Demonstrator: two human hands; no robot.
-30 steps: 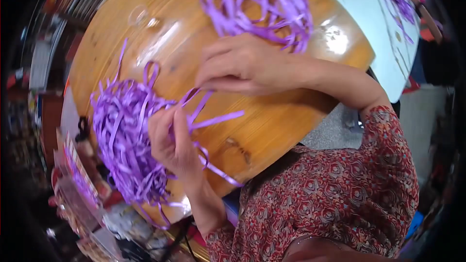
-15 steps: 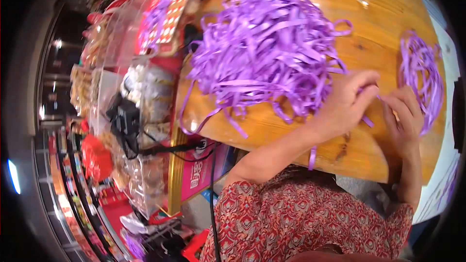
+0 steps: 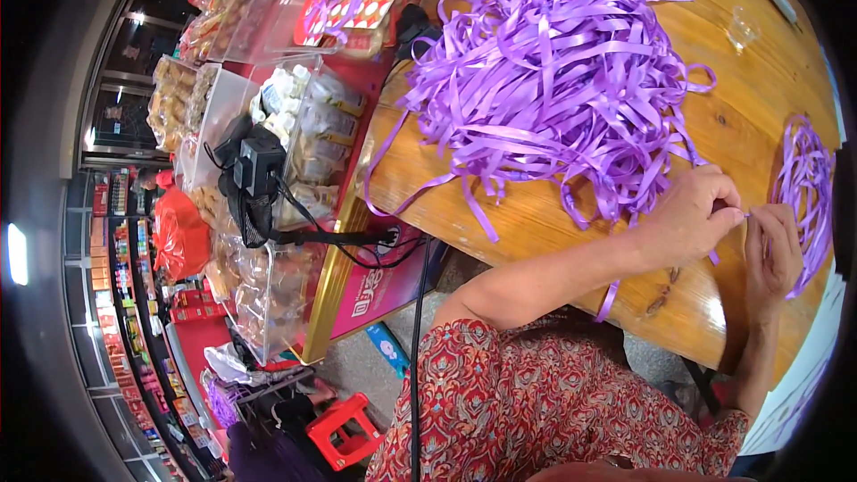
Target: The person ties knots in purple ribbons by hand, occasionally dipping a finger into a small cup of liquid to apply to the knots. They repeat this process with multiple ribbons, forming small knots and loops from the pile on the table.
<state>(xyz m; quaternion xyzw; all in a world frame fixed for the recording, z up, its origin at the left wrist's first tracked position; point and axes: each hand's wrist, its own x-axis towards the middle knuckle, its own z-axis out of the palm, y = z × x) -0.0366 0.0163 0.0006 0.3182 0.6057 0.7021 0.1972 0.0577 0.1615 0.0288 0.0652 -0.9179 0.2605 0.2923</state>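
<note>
Currently, the left hand and right hand are holding purple ribbon in closed pinches; overlapping loops in the ribbon pile, at their 10 o'clock, are risking snags.

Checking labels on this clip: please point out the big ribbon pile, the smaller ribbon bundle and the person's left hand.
Big ribbon pile (image 3: 558, 85), head view: middle of the heap.
Smaller ribbon bundle (image 3: 808, 184), head view: its middle strands.
Left hand (image 3: 691, 218), head view: back of the hand.
</note>
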